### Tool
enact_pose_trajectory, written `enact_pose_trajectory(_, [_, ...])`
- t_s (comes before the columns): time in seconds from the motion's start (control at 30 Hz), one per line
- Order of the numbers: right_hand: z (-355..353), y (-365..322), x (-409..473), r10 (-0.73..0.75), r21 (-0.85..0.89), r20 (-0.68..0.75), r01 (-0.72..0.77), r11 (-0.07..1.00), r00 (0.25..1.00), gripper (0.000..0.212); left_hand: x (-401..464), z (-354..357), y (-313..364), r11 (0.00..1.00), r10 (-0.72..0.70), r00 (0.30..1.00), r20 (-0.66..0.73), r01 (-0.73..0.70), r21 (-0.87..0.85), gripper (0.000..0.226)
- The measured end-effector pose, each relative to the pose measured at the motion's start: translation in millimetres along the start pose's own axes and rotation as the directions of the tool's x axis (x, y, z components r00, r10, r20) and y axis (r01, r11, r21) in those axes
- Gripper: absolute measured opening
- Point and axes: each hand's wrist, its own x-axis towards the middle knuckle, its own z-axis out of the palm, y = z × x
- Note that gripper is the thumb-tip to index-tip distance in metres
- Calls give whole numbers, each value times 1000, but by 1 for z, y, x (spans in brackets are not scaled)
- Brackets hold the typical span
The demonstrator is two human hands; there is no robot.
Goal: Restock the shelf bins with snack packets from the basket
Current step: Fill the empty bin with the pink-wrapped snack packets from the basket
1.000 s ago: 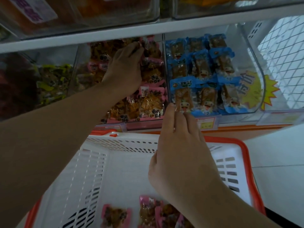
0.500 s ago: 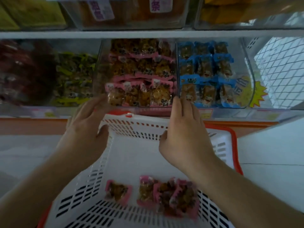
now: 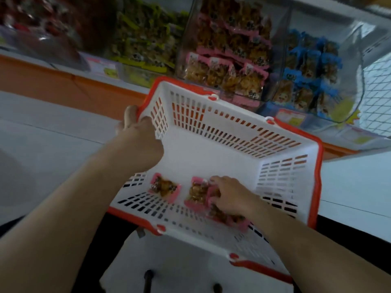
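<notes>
A white basket with an orange rim sits tilted in front of the shelf. My left hand grips its left rim and wall. Inside it, my right hand is curled around a bunch of pink snack packets on the basket floor. One more pink packet lies apart to the left, and another lies just beside my fingers. On the shelf behind, a clear bin holds the same pink packets.
Beside the pink bin stand a bin of blue packets on the right, a bin of green packets on the left and red packets at far left. A white mesh panel closes the right end. A white stool supports the basket.
My left hand came off the shelf bin and took the basket's left rim. My right hand dropped from the basket's far rim onto the pink packets. The view tilted downward.
</notes>
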Motion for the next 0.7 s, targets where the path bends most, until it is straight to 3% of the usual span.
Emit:
enact_pose_trajectory(0.13, [31, -13, 24, -31, -74, -176, 18, 997, 984, 70, 0, -2, 5, 1000, -19, 1000, 17, 19, 2, 40])
enact_pose_trajectory(0.27, [39, -25, 41, -51, 4, -303, 55, 999, 952, 51, -1, -5, 12, 999, 19, 999, -41, -17, 38, 50])
enact_pose_trajectory(0.43, [38, -25, 44, -230, -21, -379, 240, 970, 896, 26, -3, -11, 23, 992, 127, 977, -174, -120, 50, 51])
enact_pose_trajectory(0.53, [13, -33, 33, -63, 342, -321, 178, 923, 945, 28, 2, -14, 31, 972, 227, 947, -229, -234, -3, 40])
enact_pose_trajectory(0.6, [-18, -40, 20, 57, 548, -280, 111, 829, 958, 27, 5, -16, 37, 956, 274, 942, -196, -289, -52, 26])
enact_pose_trajectory(0.7, [-72, -44, -12, 62, 752, -273, 173, 636, 960, 27, 11, -14, 44, 953, 261, 960, -103, -274, -131, 22])
